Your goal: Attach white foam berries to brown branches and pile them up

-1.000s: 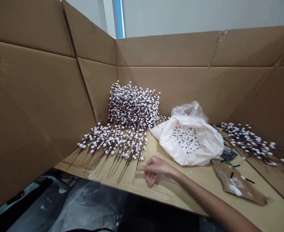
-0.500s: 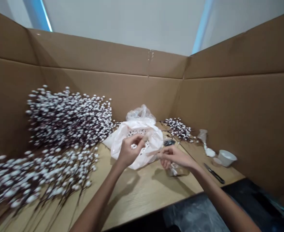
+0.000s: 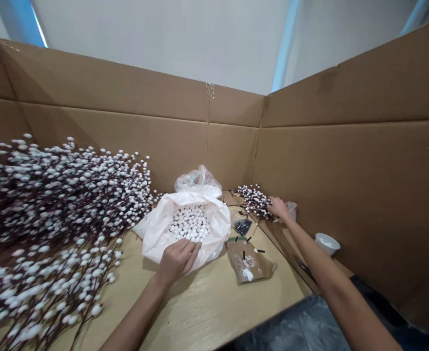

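A white plastic bag (image 3: pixel 218 214) stands open on the table, with many small white balls (image 3: pixel 189 224) inside. My left hand (image 3: pixel 178 258) is at the bag's front rim, its fingers closed together; what they hold, if anything, is too small to name. Out to the right, my right hand (image 3: pixel 278 207) touches the right end of a small bunch of white-berry stems (image 3: pixel 254 199); its fingertips are partly lost among the berries. Between the hands lies a torn piece of brown cardboard (image 3: pixel 254 268) with white smears and several short black pieces on it.
Large piles of white-berry branches (image 3: pixel 68 190) cover the left side. Behind the open bag is a clear plastic bag (image 3: pixel 199 181); a small dark packet (image 3: pixel 243 225) lies right of it. A white cup (image 3: pixel 327 243) stands beyond my right forearm. Cardboard walls (image 3: pixel 170 136) surround the table.
My right hand has moved from above the cardboard piece to the small berry bunch at the back right. My left hand has come down and left to the bag's front rim. The view has turned right.
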Demonstrator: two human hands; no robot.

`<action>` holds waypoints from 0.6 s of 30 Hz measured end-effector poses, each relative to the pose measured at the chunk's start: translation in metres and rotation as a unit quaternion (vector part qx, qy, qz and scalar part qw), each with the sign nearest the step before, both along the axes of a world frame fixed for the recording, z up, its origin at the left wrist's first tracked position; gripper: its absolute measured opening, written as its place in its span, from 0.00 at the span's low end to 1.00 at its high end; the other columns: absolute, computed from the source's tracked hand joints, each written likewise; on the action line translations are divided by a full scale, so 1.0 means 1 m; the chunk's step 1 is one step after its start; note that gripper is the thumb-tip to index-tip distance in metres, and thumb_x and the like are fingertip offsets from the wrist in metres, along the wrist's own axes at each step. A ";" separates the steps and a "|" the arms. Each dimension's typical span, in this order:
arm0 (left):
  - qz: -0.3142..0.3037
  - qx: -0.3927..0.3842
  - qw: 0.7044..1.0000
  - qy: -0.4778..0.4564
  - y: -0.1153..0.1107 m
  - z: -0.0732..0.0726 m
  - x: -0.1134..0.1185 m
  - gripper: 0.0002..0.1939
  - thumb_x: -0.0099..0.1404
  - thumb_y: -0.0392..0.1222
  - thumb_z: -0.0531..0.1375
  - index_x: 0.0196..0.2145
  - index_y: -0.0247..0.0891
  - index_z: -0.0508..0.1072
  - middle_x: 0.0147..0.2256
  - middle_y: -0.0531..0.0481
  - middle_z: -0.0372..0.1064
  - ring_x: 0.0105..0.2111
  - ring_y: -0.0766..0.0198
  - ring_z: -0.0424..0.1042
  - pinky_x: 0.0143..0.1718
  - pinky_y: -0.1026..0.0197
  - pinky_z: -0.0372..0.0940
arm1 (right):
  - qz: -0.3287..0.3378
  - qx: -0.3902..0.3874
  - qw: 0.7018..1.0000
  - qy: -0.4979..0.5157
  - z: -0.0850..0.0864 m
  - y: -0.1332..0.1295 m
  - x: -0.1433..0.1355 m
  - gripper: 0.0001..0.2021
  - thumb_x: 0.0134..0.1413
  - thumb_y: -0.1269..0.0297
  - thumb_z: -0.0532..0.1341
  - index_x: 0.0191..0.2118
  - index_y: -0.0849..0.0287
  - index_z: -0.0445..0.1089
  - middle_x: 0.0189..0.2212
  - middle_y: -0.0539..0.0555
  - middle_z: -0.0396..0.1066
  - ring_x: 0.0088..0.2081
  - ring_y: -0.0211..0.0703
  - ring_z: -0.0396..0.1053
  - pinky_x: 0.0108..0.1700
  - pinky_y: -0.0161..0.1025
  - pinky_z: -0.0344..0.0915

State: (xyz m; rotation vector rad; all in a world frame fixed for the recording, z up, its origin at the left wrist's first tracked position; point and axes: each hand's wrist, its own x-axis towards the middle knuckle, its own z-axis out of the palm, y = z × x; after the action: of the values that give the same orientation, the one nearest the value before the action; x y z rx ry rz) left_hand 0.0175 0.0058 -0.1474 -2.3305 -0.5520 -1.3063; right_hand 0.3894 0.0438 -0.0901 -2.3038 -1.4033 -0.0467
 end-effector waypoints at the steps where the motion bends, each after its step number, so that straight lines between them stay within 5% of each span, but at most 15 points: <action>1: 0.003 0.001 1.000 0.005 0.001 -0.002 -0.001 0.17 0.67 0.33 0.49 0.20 0.39 0.64 0.16 0.55 0.61 0.16 0.67 0.62 0.20 0.64 0.55 | -0.001 -0.020 1.000 -0.009 0.000 0.002 0.002 0.12 0.59 0.62 0.58 0.47 0.60 0.67 0.46 0.56 0.68 0.45 0.44 0.69 0.46 0.46 0.67; 9: 0.017 0.006 1.000 0.016 0.000 -0.004 -0.002 0.17 0.68 0.33 0.49 0.21 0.38 0.64 0.17 0.54 0.61 0.17 0.67 0.61 0.21 0.64 0.55 | 0.013 -0.024 0.996 -0.089 0.033 0.012 0.009 0.08 0.53 0.67 0.62 0.40 0.60 0.72 0.39 0.56 0.74 0.41 0.44 0.71 0.41 0.40 0.66; 18: 0.011 -0.004 1.000 0.006 -0.001 -0.001 -0.002 0.16 0.68 0.33 0.48 0.23 0.37 0.66 0.18 0.53 0.64 0.19 0.67 0.64 0.22 0.65 0.57 | 0.037 0.015 0.987 -0.157 0.083 0.012 0.011 0.17 0.51 0.77 0.56 0.47 0.64 0.71 0.46 0.62 0.72 0.48 0.48 0.68 0.44 0.35 0.62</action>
State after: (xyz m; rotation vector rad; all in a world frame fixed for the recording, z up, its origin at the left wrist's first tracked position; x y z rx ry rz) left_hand 0.0157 0.0048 -0.1485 -2.3296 -0.5780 -1.2818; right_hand 0.4000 0.0557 -0.0067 -2.2906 -1.6247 -0.4215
